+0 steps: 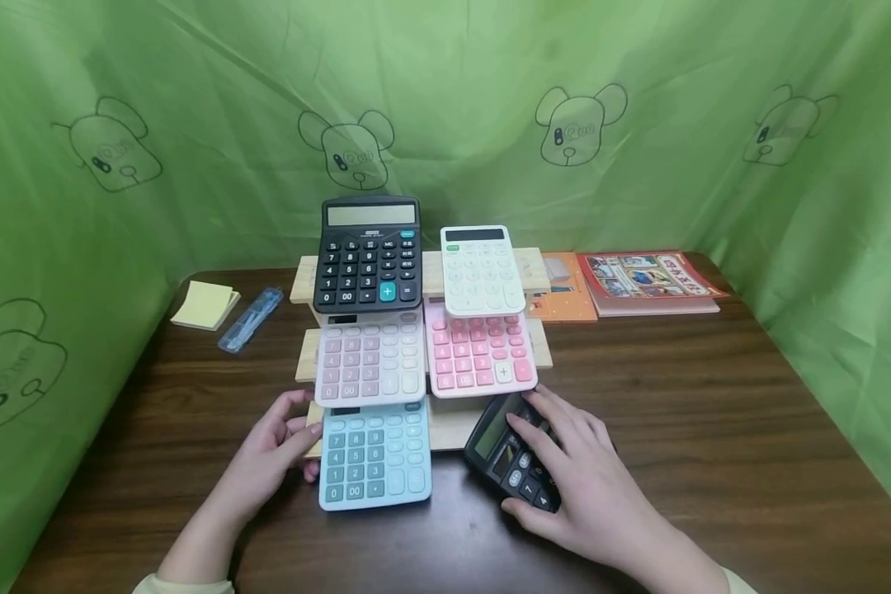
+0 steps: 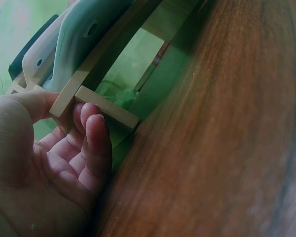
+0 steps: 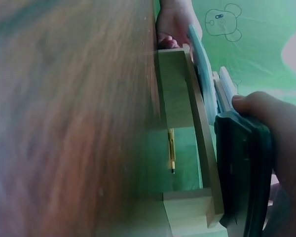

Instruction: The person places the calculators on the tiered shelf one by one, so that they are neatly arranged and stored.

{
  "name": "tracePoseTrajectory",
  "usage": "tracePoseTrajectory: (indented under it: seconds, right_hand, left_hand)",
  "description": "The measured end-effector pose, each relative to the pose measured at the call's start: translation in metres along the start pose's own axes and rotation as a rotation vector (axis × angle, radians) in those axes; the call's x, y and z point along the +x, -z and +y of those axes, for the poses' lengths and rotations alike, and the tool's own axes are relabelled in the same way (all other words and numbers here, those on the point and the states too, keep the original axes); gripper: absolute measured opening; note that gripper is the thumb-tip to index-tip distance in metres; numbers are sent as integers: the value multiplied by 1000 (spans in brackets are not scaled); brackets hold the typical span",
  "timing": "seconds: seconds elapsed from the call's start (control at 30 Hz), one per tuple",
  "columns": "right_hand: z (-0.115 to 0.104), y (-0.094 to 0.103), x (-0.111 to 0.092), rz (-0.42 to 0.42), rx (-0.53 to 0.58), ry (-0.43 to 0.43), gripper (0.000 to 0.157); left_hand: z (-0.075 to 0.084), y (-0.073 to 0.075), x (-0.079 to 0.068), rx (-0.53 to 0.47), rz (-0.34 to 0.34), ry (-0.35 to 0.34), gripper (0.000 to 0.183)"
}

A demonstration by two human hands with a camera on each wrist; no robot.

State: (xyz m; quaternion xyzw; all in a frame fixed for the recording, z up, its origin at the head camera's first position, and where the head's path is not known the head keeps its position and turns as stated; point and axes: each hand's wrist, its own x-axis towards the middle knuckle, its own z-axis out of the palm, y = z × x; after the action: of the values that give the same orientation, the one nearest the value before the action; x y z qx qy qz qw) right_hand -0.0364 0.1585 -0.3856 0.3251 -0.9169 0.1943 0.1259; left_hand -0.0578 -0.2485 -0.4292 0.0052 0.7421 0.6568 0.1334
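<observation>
A stepped wooden rack [image 1: 453,425] holds calculators on three levels. On top are a large black calculator [image 1: 371,256] and a white one [image 1: 483,280]. The middle level bears a white calculator with mauve keys [image 1: 371,363] and a pink calculator [image 1: 483,355]; a light blue calculator [image 1: 374,454] leans at the lower left. My left hand [image 1: 271,445] pinches the rack's lower left end, thumb on the slat and fingers curled beneath. With my right hand [image 1: 586,487] I grip a second black calculator [image 1: 508,462], turned askew in front of the lowest slat's right end.
Yellow sticky notes [image 1: 204,305] and a clear bluish plastic item [image 1: 251,320] lie at the left. Behind the rack at right are an orange booklet [image 1: 568,289] and a red-covered book [image 1: 646,276]. Green cloth [image 1: 445,82] hangs around the wooden table [image 1: 683,412].
</observation>
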Motion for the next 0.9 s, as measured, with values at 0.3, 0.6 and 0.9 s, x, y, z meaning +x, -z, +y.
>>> tracePoseTrajectory:
  seconds: [0.3, 0.6, 0.9]
  right_hand:
    - [6, 4, -2, -111, 21, -21, 82]
    - [12, 19, -8, -230, 84, 13, 94]
    - [20, 25, -14, -378, 149, -7, 110]
  left_hand:
    - [2, 0, 1, 11, -2, 2, 49]
    - [2, 0, 0, 10, -1, 3, 48]
    - [1, 1, 2, 21, 7, 20, 48]
